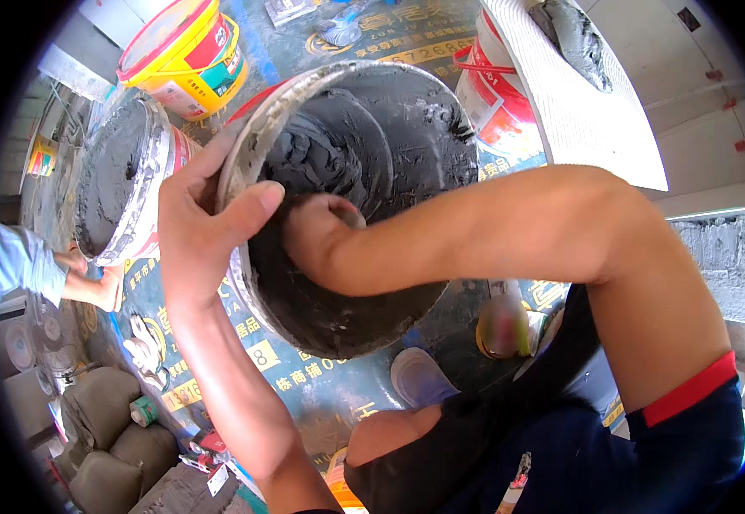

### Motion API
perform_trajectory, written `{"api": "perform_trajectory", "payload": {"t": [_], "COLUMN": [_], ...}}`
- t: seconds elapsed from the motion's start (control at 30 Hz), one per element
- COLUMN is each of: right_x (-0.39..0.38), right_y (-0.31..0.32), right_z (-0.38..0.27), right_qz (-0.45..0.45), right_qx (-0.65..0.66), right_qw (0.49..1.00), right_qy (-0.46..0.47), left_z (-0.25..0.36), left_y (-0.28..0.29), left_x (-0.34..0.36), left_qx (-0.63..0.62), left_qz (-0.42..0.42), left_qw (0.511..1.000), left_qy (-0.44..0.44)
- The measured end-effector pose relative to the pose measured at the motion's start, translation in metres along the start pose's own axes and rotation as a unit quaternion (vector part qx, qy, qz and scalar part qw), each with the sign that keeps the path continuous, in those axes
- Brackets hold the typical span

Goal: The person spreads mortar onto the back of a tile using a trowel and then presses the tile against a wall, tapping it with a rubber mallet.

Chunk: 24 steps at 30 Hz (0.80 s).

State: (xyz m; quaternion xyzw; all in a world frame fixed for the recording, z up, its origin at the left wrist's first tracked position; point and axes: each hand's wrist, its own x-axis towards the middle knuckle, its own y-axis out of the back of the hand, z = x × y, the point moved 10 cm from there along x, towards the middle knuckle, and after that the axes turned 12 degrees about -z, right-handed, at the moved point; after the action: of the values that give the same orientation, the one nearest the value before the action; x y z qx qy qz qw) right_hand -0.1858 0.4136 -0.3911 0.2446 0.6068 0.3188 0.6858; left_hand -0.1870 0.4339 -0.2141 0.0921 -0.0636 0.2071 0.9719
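A large round bucket [428, 90] is tipped so that its mouth faces me, its inner wall smeared with grey. Thick dark grey mortar [321, 158] lies inside in ridged swirls. My left hand [204, 227] grips the bucket's left rim, thumb over the edge and fingers behind the outer wall. Deep in the bucket, my right hand [319, 236] is closed, its wrist bent down toward the mortar. Whatever it holds is hidden below the fist.
Another bucket [167, 163] of grey mortar stands at left, near another person's bare foot [109, 289]. Behind are a yellow bucket [188, 64] and a red-and-white bucket [501, 103]. A pale tile [595, 137] bearing mortar is at right. Stuffed sacks [107, 407] lie lower left.
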Motion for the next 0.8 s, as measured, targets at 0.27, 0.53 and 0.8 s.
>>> {"api": "perform_trajectory", "payload": {"t": [0.27,0.53,0.8], "right_x": [-0.005,-0.079,0.028], "right_y": [-0.021,0.044,-0.068], "right_z": [0.058,0.038,0.037], "right_qz": [-0.247,0.055,0.01], "right_qx": [0.37,0.034,0.121], "right_qw": [0.872,0.996,0.992], "right_qy": [0.204,0.069,-0.016], "left_z": [-0.008,-0.007,0.006], "left_y": [0.019,0.009,-0.016], "left_x": [0.011,0.03,0.03], "left_qx": [-0.004,0.045,0.103], "left_qz": [0.005,0.029,0.023], "left_qw": [1.0,0.998,0.994], "left_qy": [0.011,0.027,0.013]}}
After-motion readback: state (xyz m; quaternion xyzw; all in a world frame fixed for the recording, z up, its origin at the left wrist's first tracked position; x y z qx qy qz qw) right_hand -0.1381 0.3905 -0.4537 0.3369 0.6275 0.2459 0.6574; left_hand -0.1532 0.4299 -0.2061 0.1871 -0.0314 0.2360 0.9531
